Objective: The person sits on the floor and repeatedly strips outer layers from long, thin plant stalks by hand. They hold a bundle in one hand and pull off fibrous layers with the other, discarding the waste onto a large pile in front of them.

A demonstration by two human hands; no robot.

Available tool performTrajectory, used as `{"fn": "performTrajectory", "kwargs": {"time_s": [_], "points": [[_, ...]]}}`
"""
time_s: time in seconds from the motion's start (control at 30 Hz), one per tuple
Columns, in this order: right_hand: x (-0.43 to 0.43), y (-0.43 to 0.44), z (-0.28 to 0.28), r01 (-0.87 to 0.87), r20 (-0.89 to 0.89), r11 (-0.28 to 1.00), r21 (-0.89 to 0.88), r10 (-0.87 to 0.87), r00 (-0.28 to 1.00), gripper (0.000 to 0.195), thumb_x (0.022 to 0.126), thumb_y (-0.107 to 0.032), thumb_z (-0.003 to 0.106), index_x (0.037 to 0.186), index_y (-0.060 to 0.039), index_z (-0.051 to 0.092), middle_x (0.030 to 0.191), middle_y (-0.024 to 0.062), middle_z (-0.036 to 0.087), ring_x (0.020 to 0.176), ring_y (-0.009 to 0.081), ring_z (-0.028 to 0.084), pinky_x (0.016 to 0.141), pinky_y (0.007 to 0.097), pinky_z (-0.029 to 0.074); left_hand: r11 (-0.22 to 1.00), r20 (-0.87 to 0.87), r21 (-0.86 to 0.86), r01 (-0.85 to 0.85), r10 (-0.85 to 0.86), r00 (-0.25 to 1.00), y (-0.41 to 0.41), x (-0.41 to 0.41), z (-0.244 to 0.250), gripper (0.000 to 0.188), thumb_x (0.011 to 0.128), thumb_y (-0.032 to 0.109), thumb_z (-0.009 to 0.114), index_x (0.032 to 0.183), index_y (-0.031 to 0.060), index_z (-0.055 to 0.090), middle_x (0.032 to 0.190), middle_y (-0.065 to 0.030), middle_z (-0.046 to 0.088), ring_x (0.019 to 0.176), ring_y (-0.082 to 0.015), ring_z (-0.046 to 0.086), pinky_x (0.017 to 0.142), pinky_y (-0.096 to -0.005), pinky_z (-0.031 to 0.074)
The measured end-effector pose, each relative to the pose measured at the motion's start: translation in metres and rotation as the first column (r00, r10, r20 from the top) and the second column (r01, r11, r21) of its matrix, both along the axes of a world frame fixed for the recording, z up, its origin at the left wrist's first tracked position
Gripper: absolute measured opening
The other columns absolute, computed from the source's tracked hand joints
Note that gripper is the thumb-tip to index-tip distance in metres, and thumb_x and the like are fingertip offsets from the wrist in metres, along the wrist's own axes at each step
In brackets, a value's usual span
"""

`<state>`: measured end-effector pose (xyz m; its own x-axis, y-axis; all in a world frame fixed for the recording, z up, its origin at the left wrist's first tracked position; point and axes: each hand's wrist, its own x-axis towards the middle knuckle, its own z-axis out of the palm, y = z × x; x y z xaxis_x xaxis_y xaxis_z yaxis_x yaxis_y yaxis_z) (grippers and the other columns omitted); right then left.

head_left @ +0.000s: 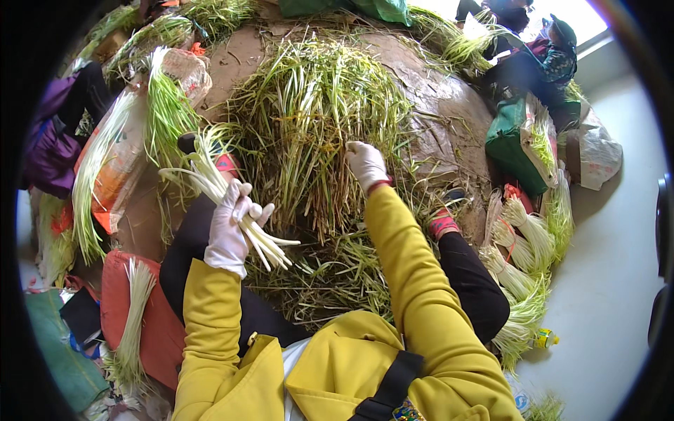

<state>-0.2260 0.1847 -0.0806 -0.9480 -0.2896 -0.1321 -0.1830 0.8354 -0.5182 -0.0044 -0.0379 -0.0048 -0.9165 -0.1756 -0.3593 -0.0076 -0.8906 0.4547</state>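
My left hand (pixel 234 221), in a white glove, is closed around a small bunch of pale, leafy stalks (pixel 263 242) whose white ends point toward the lower right. To its right, my right hand (pixel 364 163), gloved as well, has its fingers curled at the right part of a large heap of green and yellowish stalks (pixel 316 116). Whether a stalk is pinched in those fingers is hard to tell. Loose leaf scraps (pixel 342 279) lie between my legs, below the heap.
Tied pale bundles (pixel 518 247) are stacked at the right beside a yellow-labelled bottle (pixel 545 338). More stalks lie over sacks (pixel 113 158) at the left. A red cushion-like block (pixel 124 300) bears another bunch. Other people (pixel 553 58) sit at the upper right; one is at the far left.
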Motion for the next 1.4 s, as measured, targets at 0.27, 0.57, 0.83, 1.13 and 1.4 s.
{"fn": "performTrajectory", "kwargs": {"time_s": [0.27, 0.57, 0.83, 1.13, 1.4], "points": [[0.023, 0.003, 0.065, 0.235, 0.363, 0.594, -0.769, 0.104, 0.926, 0.025, 0.084, -0.01, 0.066, 0.109, -0.0072, 0.066, 0.098, 0.0043, 0.067, 0.066, 0.0045, 0.053, 0.057, 0.0194, 0.045, 0.995, -0.127, 0.086, 0.056, -0.045, 0.991, -0.019, 0.002, -0.008, 0.026, 0.09, 0.031, 0.06, 0.091, 0.0056, 0.061, 0.048, 0.001, 0.044, 0.059, -0.0198, 0.062, 0.087, -0.0464, 0.053], [0.133, 0.05, 0.051, 0.176, 0.544, 0.658, -0.732, 0.409, 0.733, 0.043, 0.088, 0.004, 0.056, 0.127, -0.0131, 0.056, 0.075, -0.0055, 0.056, 0.055, 0.0023, 0.045, 0.049, 0.0175, 0.039, 0.984, -0.015, -0.138, 0.111, -0.114, 0.993, 0.0, -0.004, -0.011, 0.035, 0.083, 0.028, 0.071, 0.101, 0.0013, 0.058, 0.055, 0.002, 0.053, 0.057, -0.0155, 0.061, 0.081, -0.0415, 0.054], [0.175, 0.039, 0.045, -0.272, 0.342, 0.758, -0.593, 0.543, 0.767, 0.046, 0.086, 0.01, 0.055, 0.127, -0.0118, 0.057, 0.111, -0.0008, 0.063, 0.094, 0.0083, 0.056, 0.082, 0.0239, 0.047, 0.908, 0.039, -0.397, 0.13, -0.125, 0.991, 0.019, -0.014, -0.021, 0.019, 0.087, 0.013, 0.065, 0.101, -0.0004, 0.061, 0.09, -0.0034, 0.062, 0.059, -0.0079, 0.058, 0.05, -0.0208, 0.053], [0.148, -0.009, 0.097, -0.307, 0.368, 0.843, -0.441, 0.482, 0.795, 0.042, 0.079, -0.024, 0.075, 0.112, 0.0, 0.063, 0.091, 0.0083, 0.067, 0.081, 0.0165, 0.062, 0.073, 0.0304, 0.052, 0.787, 0.15, -0.561, 0.256, -0.207, 0.967, 0.035, -0.005, -0.019, 0.013, 0.082, 0.003, 0.063, 0.092, -0.0037, 0.061, 0.075, -0.0066, 0.061, 0.058, -0.013, 0.057, 0.051, -0.0245, 0.05], [0.166, 0.031, 0.027, 0.133, 0.424, 0.868, -0.479, 0.096, 0.901, 0.016, 0.085, -0.015, 0.068, 0.097, -0.0041, 0.067, 0.073, 0.004, 0.064, 0.057, 0.0099, 0.054, 0.056, 0.0224, 0.047, 0.865, 0.035, -0.501, -0.027, 0.052, 0.998, 0.016, -0.003, -0.007, 0.015, 0.08, 0.004, 0.064, 0.092, -0.0042, 0.06, 0.073, -0.0061, 0.058, 0.057, -0.0132, 0.056, 0.052, -0.0243, 0.05]]}}
